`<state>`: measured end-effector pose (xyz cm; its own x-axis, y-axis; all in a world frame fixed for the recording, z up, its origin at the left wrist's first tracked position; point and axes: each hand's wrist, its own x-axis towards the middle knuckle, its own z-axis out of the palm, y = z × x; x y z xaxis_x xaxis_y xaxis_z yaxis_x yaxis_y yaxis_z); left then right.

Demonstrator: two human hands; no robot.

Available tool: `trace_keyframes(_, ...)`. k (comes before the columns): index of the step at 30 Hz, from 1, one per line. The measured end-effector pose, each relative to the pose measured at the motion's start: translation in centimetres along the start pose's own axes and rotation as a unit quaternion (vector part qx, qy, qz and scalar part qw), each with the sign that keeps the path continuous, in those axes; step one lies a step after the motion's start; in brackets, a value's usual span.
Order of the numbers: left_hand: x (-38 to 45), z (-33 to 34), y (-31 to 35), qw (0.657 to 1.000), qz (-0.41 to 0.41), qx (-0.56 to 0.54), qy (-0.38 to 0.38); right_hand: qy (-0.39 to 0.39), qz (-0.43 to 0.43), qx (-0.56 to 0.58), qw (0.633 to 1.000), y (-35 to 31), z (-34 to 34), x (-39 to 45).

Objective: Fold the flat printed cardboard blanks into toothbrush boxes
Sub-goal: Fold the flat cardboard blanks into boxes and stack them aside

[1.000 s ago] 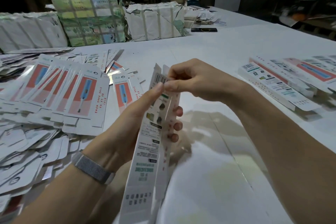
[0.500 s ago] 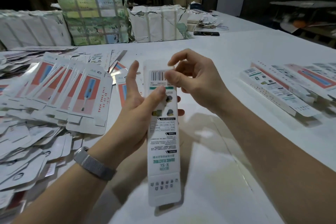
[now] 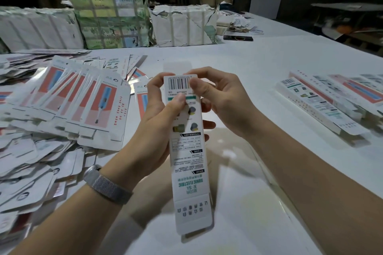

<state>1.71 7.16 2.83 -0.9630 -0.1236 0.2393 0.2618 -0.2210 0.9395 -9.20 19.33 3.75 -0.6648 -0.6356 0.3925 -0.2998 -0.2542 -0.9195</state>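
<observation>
While the box (image 3: 187,145) is being held upright mid-frame, head view is showing the top-end closing step, I'd judge. L hand (image 3: 157,130) is gripping its upper half from 9 o'clock, thumb on the print. R hand (image 3: 219,99) is pinching the top corner from 3 o'clock. Next move prob. calls for tucking the top flap (image 3: 176,69), w/ the box kept square. Blanks (image 3: 68,97) are lying at 9, done boxes (image 3: 323,101) at 3.

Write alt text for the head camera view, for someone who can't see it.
Both hands, left hand and right hand, grip a long white toothbrush box above a white table. Flat blanks lie left, folded boxes right.
</observation>
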Motion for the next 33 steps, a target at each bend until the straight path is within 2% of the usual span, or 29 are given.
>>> trace_keyframes(4, 0.21, -0.14, -0.13, 1.000, 0.000, 0.022, 0.010, 0.021, -0.012, -0.019, 1.000, 0.18, 0.07, -0.04)
trace_keyframes(10, 0.17, -0.39, -0.13, 0.999, 0.016, 0.033, 0.014, 0.025, -0.034, 0.032, 0.999, 0.36, 0.71, -0.15)
trace_keyframes(16, 0.03, -0.50, -0.13, 0.999, 0.010, 0.032, 0.001, 0.011, 0.003, 0.126, 0.992, 0.10, 0.45, 0.17)
trace_keyframes(22, 0.00, -0.15, -0.13, 1.000, -0.008, 0.023, -0.003, 0.006, 0.025, 0.154, 0.988, 0.05, 0.26, 0.02)
trace_keyframes(33, -0.20, 0.24, -0.68, 0.999, -0.016, 0.038, 0.010, 0.018, 0.033, 0.093, 0.995, -0.53, -0.08, -0.01)
